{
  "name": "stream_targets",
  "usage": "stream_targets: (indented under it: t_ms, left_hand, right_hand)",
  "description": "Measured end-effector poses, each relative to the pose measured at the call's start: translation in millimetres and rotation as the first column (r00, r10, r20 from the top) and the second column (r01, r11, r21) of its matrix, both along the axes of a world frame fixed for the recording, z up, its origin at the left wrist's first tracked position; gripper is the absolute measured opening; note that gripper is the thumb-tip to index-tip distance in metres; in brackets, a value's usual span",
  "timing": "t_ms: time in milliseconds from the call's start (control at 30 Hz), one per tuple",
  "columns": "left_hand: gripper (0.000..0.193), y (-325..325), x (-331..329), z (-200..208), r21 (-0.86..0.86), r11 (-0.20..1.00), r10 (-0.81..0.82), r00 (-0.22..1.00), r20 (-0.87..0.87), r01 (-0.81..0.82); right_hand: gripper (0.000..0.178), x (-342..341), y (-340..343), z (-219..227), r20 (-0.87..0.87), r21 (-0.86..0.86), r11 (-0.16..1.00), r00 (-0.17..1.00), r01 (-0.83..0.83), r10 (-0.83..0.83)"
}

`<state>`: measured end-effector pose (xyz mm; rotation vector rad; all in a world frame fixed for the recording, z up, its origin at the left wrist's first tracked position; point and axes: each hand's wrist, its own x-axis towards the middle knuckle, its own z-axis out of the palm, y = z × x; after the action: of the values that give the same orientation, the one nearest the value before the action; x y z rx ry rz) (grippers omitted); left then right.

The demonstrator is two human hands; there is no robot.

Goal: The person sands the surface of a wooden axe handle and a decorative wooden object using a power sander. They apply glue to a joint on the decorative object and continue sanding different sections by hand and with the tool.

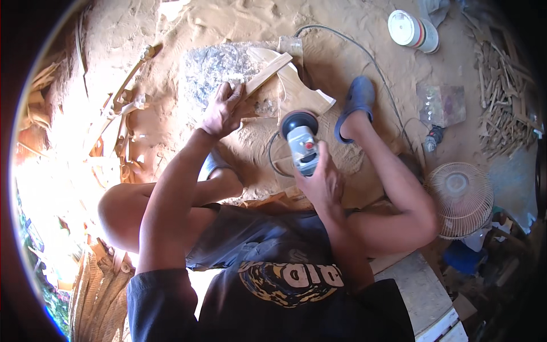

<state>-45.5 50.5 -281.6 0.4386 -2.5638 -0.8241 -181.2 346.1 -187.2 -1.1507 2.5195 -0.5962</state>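
Observation:
My right hand is wrapped round the grey body of an angle grinder fitted with a round black disc. The disc is at the near edge of a pale, curved wooden piece; whether they touch is hard to tell. A straight wooden bar slants across this piece. My left hand holds the bar's near left end, fingers bent over it. Beneath the wood lies a low, worn block with a dark, blotchy top.
A cable loops over the sandy ground toward a plug on the right. A round fan stands beside my right knee. A white bucket is at the far right, near a pile of wood sticks. Wood offcuts lie left.

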Motion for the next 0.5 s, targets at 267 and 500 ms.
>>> stream_targets:
  t_ms: [267,500]
  left_hand:
    - [0.055,-3.0,0.7,-2.2,0.053,0.999,-0.009,0.999,0.032,0.007]
    - [0.049,-4.5,-1.6,-1.7,-0.019,0.999,-0.046,0.998,0.038,0.047]
  right_hand:
    - [0.094,-3.8,-3.7,1.2,0.009,0.091,0.996,1.000,-0.008,0.007]
    - [0.093,-40.8,-2.1,9.0,0.003,0.114,0.955,0.961,0.275,-0.277]
